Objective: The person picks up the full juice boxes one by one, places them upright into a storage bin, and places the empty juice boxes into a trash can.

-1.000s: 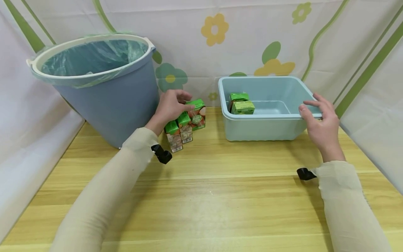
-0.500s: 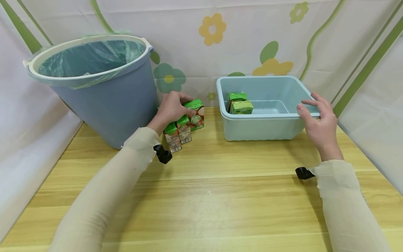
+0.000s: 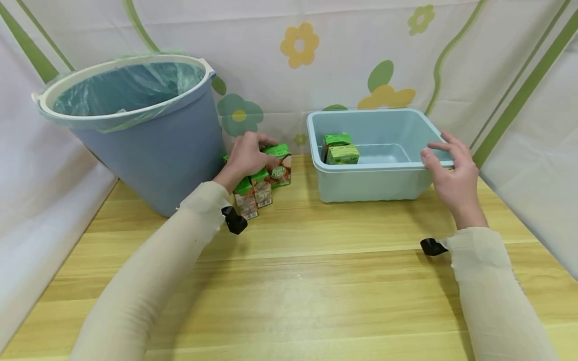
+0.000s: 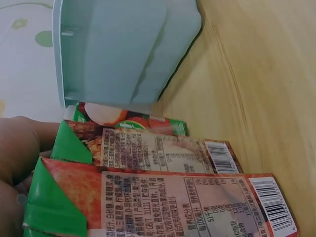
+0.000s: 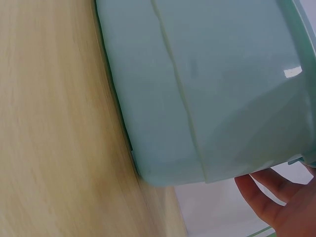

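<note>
My left hand (image 3: 247,154) reaches over a group of small juice boxes beside the bucket. Its thumb and fingers pinch the top of the rear red-and-green juice box (image 3: 281,168). Two more juice boxes (image 3: 245,198) stand just in front, their printed backs and barcodes plain in the left wrist view; another green corner shows partly behind the hand. On the other side, my right hand (image 3: 457,188) grips the right front rim of a light blue plastic bin (image 3: 370,185), with fingers (image 5: 261,200) against its outer side in the right wrist view.
Two green-topped juice boxes (image 3: 341,154) sit at the left inside the plastic bin. A large blue bucket (image 3: 167,150) with a clear liner stands at the left back. Behind everything hangs a flowered white cloth (image 3: 343,50). The wooden table (image 3: 298,281) runs underneath.
My left hand's thumb and fingers have settled onto the rear juice box. My right hand stays at the bin's rim. The head view has shifted slightly.
</note>
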The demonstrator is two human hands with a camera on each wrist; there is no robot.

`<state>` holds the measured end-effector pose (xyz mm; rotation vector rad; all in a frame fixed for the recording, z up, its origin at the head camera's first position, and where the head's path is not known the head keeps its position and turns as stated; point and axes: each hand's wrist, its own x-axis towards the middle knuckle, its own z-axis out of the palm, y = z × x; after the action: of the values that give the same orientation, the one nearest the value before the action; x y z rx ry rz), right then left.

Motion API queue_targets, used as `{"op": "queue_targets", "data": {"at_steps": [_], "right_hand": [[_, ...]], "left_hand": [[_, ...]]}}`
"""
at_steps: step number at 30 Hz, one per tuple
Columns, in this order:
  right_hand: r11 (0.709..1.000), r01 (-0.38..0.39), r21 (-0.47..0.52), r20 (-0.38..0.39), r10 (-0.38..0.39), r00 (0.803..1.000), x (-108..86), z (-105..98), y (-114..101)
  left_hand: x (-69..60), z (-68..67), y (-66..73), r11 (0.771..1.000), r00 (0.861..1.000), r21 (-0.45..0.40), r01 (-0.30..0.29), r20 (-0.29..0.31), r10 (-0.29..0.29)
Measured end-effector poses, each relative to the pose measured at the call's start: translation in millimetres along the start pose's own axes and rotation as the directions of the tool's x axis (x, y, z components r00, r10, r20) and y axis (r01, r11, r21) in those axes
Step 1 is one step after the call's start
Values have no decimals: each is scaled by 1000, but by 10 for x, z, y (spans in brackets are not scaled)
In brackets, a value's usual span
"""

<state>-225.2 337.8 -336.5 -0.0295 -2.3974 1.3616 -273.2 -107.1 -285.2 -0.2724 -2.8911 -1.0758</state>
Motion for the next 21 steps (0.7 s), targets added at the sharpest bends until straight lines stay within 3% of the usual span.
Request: {"op": "queue_targets", "data": {"at_steps": [8, 16, 21], "right_hand": [[1000, 9, 3, -3, -9, 1000, 1, 8, 9], [1000, 11, -2, -4, -11, 1000, -8, 2, 6], [1000, 7, -1, -2, -7, 1000, -5, 4, -16]], "left_hand": [[7, -101, 91, 985, 997, -173, -3, -73, -10], [-5, -207, 309, 976, 983, -219, -9, -180, -31], [-27, -260, 449, 940, 966, -341, -16, -250, -74]]}}
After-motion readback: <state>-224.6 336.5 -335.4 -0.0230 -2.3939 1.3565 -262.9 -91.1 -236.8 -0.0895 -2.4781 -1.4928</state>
